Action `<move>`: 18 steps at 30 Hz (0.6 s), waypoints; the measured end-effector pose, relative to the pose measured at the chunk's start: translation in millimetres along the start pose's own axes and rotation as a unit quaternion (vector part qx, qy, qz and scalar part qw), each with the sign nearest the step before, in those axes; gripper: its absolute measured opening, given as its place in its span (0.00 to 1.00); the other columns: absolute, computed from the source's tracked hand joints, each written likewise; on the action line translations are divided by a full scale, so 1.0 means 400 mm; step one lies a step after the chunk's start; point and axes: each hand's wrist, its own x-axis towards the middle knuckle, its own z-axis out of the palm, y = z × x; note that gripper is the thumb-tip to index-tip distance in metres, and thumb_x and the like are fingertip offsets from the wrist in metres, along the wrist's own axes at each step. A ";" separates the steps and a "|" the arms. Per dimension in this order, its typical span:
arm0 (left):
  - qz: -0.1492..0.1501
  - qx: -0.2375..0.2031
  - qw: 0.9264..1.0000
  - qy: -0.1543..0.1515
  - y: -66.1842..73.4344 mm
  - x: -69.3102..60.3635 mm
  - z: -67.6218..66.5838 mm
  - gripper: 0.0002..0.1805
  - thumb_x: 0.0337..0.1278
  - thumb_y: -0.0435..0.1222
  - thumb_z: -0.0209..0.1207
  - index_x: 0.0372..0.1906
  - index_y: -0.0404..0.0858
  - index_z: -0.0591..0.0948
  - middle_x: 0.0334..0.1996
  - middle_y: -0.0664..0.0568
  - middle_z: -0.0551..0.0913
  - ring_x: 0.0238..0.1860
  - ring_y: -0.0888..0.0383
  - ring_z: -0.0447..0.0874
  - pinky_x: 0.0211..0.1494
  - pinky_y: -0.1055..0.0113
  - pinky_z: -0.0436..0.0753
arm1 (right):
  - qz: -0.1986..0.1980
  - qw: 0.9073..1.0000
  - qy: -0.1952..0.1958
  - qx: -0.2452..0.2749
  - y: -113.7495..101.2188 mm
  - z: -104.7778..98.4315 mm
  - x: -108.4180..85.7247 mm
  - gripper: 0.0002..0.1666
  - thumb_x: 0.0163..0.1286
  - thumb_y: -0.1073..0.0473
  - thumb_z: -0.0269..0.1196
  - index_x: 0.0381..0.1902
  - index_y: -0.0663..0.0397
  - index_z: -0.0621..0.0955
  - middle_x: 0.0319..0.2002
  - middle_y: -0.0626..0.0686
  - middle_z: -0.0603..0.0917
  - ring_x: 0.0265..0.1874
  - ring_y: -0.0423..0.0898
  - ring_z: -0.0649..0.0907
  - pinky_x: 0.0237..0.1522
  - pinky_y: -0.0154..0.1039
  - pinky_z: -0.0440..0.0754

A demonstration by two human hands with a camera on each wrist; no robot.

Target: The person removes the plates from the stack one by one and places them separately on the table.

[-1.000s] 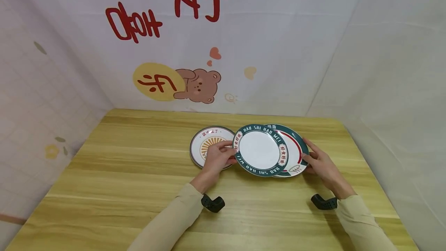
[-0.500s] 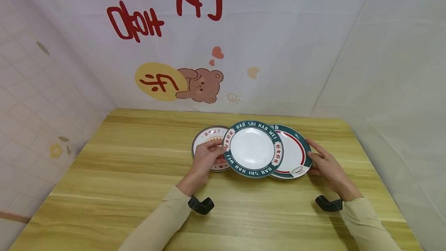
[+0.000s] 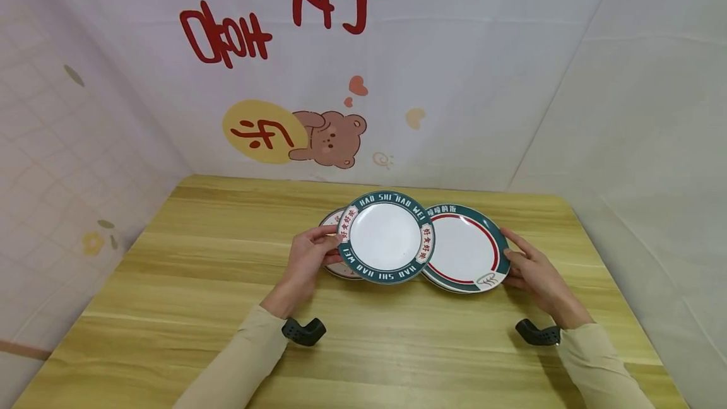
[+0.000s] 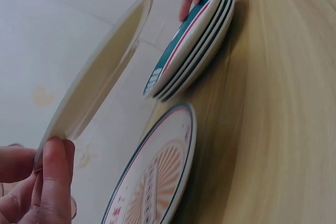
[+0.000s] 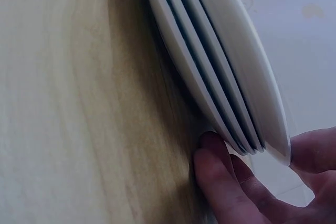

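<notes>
My left hand (image 3: 302,264) pinches the left rim of a white plate (image 3: 386,236) with a green lettered border. That plate is raised and partly covers a plate with an orange sunburst (image 4: 164,174), which lies on the table. At the right, my right hand (image 3: 531,271) grips the edge of a stack of several plates (image 3: 462,248), thumb on the rim and fingers at the underside. The stack's top plate has a green rim and a red arc. In the left wrist view, a gap separates the raised plate from the stack and from the sunburst plate.
The wooden table (image 3: 397,358) extends in front of the plates and to the left. A white printed cloth wall (image 3: 454,81) stands behind the table, with more cloth at both sides. Each wrist wears a black device (image 3: 303,332).
My left hand has moved left with the green-bordered plate, from over the stack to over the sunburst plate. More of the stack's top plate shows. My right hand has hardly moved.
</notes>
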 end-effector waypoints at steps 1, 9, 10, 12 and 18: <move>-0.001 0.001 1.000 0.003 0.000 0.001 -0.010 0.17 0.70 0.26 0.60 0.60 0.26 0.80 0.40 0.43 0.87 0.28 0.58 0.86 0.37 0.68 0.89 | 0.001 1.000 0.001 0.000 0.002 0.001 -0.001 0.37 0.87 0.51 0.44 0.85 0.44 0.45 0.74 0.74 0.60 0.48 0.39 0.85 0.50 0.36 0.86; -0.013 0.016 1.000 0.022 0.017 0.005 -0.081 0.18 0.71 0.27 0.59 0.62 0.27 0.80 0.42 0.45 0.87 0.30 0.58 0.86 0.41 0.65 0.90 | -0.003 1.000 -0.002 -0.002 0.005 -0.002 0.001 0.38 0.87 0.51 0.45 0.85 0.45 0.44 0.74 0.75 0.60 0.48 0.40 0.85 0.50 0.35 0.86; -0.013 0.019 0.999 0.024 0.018 0.005 -0.090 0.18 0.72 0.28 0.59 0.62 0.26 0.80 0.43 0.45 0.87 0.30 0.58 0.86 0.42 0.65 0.90 | -0.002 1.000 -0.002 -0.001 0.006 -0.002 0.002 0.38 0.87 0.51 0.45 0.85 0.45 0.44 0.74 0.75 0.60 0.48 0.40 0.85 0.50 0.35 0.86; -0.012 0.025 0.999 0.028 0.022 0.006 -0.109 0.19 0.72 0.28 0.59 0.63 0.26 0.80 0.43 0.46 0.87 0.31 0.58 0.87 0.44 0.64 0.90 | -0.001 1.000 -0.003 0.000 0.008 -0.003 0.003 0.38 0.87 0.52 0.45 0.85 0.45 0.44 0.74 0.75 0.60 0.48 0.40 0.85 0.50 0.36 0.86; -0.009 0.041 0.998 0.041 0.024 0.004 -0.166 0.20 0.73 0.29 0.58 0.64 0.26 0.78 0.42 0.48 0.86 0.32 0.60 0.86 0.44 0.68 0.89 | 0.003 1.000 -0.001 -0.004 0.009 -0.001 0.004 0.37 0.87 0.52 0.44 0.85 0.44 0.43 0.75 0.75 0.59 0.47 0.39 0.85 0.50 0.35 0.86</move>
